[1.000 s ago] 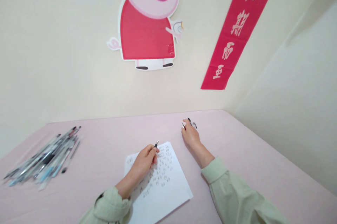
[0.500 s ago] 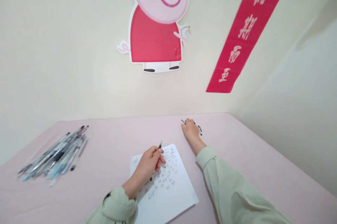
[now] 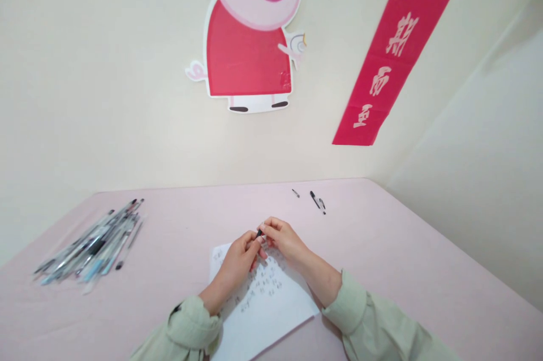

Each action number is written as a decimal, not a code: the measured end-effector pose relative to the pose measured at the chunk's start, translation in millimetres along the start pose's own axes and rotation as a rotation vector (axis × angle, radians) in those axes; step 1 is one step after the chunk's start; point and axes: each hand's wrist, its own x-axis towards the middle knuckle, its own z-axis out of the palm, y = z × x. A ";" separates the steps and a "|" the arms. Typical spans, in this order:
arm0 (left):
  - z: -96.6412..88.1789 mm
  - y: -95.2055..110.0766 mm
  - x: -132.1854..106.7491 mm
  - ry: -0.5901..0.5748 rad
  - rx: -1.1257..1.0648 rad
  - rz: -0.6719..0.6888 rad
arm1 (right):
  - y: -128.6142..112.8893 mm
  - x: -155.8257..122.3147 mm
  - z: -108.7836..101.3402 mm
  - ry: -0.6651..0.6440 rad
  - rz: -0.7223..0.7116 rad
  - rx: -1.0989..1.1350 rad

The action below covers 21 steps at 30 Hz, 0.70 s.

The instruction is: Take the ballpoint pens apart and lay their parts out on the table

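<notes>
My left hand (image 3: 241, 259) is closed round a pen (image 3: 258, 232) with a dark front part, its point directed up and away from me. My right hand (image 3: 283, 238) meets it, thumb and fingertips pinched at the pen's front end. Whatever small piece may sit between those right fingertips is hidden. Both hands are over a white sheet of paper (image 3: 275, 327) covered partly in handwritten characters. Farther back on the table lie a small dark pen part (image 3: 296, 193) and a black pen cap (image 3: 314, 198) beside a clear piece with a dark clip (image 3: 322, 206).
A loose heap of pens (image 3: 95, 245) lies on the left of the pink-covered table (image 3: 394, 248). Behind it rises a wall (image 3: 127, 95) with a cartoon pig cutout (image 3: 250, 55) and a red banner (image 3: 382, 72) bearing pale characters.
My right hand has come back from the small pen parts at the rear of the table to the pen's front end. My left hand keeps its hold on the pen.
</notes>
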 end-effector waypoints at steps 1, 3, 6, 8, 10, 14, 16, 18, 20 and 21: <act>0.2 0.4 -0.2 0.036 0.011 0.002 | -1.5 -0.3 -0.2 0.007 0.001 0.028; 0.4 0.6 -0.5 0.125 0.032 -0.008 | -3.5 0.3 -2.0 0.027 0.004 0.052; 0.3 -0.1 -0.7 0.181 0.044 -0.042 | -3.1 1.4 -5.0 0.030 0.008 0.080; 0.2 -0.7 -0.7 0.159 0.036 -0.046 | -2.3 1.3 -6.0 0.017 0.015 0.122; 0.4 -1.2 -0.7 0.138 0.025 -0.048 | -2.5 0.8 -6.2 0.006 0.023 0.161; 1.1 -1.2 -0.4 0.098 -0.033 -0.109 | -5.9 -0.3 -5.6 -0.011 0.026 0.208; 1.0 -0.8 -0.2 0.072 -0.074 -0.145 | -7.4 -0.7 -5.6 -0.015 0.024 0.220; 0.4 -0.7 0.3 0.052 -0.102 -0.164 | -7.9 -1.0 -6.0 -0.018 0.025 0.232; -0.2 -1.1 1.1 0.046 -0.129 -0.161 | -7.7 -1.0 -6.8 -0.019 0.031 0.242; -0.5 -1.4 1.5 0.045 -0.139 -0.149 | -7.6 -0.9 -7.2 -0.017 0.036 0.245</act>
